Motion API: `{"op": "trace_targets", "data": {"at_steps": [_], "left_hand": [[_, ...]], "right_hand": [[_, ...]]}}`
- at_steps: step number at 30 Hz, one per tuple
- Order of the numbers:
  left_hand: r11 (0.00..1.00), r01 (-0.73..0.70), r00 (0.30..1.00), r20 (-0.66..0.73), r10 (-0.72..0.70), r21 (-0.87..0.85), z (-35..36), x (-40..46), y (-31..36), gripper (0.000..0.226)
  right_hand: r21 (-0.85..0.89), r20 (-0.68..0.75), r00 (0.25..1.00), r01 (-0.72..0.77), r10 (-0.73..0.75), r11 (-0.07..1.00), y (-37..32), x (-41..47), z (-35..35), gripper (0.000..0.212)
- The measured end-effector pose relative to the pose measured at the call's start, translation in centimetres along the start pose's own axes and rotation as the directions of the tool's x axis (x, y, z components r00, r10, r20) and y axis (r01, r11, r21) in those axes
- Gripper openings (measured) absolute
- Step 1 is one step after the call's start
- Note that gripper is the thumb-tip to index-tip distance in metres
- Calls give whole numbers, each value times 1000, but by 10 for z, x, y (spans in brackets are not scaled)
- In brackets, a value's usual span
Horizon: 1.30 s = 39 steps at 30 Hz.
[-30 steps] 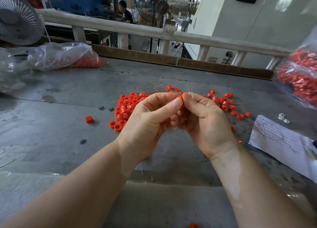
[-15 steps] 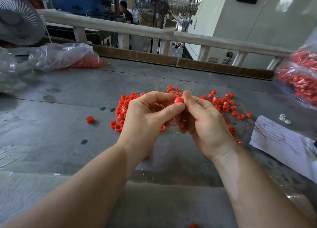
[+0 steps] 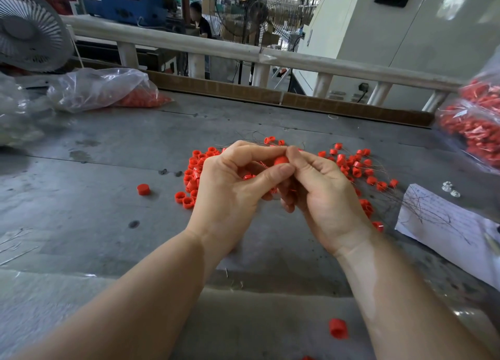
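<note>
Red cap point(image 3: 280, 160): where is it? asks the first.

Middle of the frame, says the second, above the grey table point(image 3: 81, 210). The left hand point(image 3: 232, 186) pinches it between thumb and curled forefinger, and the right hand point(image 3: 322, 194) pinches it from the other side with its fingertips. Both hands are closed round it, and the other fingers are curled under.

What could go wrong?

The cap is small and smooth, held only at the fingertips. A squeeze off centre could shoot it out, and it would likely roll among the loose ones. The thin wires point(image 3: 422, 210) are springy too. One could probably miss the cap or snag the heap.

And the count, nearest first?

Two stray caps low in the frame, one whole point(image 3: 337, 328) and one cut by the bottom edge. One cap in the fingers. One lone cap point(image 3: 142, 189) at left centre. The plain pile point(image 3: 193, 170) left of the hands and the wired caps point(image 3: 357, 167) to their right are too many to count. There is one paper sheet point(image 3: 443, 232) at the right, with two small white pieces point(image 3: 450, 190) just above it. There is one clear bag point(image 3: 102, 89) at upper left, and at least one more bag point(image 3: 476, 127) on the right edge. One fan point(image 3: 29, 29) is in the top left corner.
</note>
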<state>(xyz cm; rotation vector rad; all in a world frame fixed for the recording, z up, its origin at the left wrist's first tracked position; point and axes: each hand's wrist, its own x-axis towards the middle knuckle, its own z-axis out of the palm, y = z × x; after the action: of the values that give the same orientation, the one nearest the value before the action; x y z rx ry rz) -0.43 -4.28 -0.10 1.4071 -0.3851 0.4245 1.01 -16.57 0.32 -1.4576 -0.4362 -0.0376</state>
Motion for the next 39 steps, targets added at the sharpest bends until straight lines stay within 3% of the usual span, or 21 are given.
{"op": "trace_targets", "data": {"at_steps": [4, 11, 17, 26, 29, 32, 35, 39], "left_hand": [[996, 74, 997, -33, -76, -43, -1, 1, -3, 22], [994, 93, 996, 3, -93, -60, -3, 1, -4, 14], [991, 110, 994, 22, -109, -73, -5, 1, -5, 5], [992, 107, 994, 3, -107, -62, -4, 0, -6, 8], [995, 101, 995, -8, -101, -19, -5, 2, -7, 10], [991, 108, 994, -18, -110, -73, -2, 2, -5, 7], [993, 92, 995, -34, -95, -74, -2, 2, -5, 17], [996, 81, 996, -33, -83, -34, -4, 2, -4, 24]], "right_hand": [[-49, -77, 996, 35, -39, 998, 2, 1, -3, 21], [-59, 7, 997, 75, -74, 995, 4, -1, 2, 38], [-132, -16, 988, 150, -153, 980, 3, -4, 6, 15], [-176, -68, 986, 136, -150, 975, 3, -6, 8, 16], [-191, -81, 989, 110, -127, 975, 5, -4, 9, 26], [-9, -30, 999, 33, -33, 999, 3, -2, 7, 33], [225, -17, 991, -123, 130, 966, 0, 1, 1, 44], [306, -6, 987, -153, 163, 940, 0, 3, -2, 23]]}}
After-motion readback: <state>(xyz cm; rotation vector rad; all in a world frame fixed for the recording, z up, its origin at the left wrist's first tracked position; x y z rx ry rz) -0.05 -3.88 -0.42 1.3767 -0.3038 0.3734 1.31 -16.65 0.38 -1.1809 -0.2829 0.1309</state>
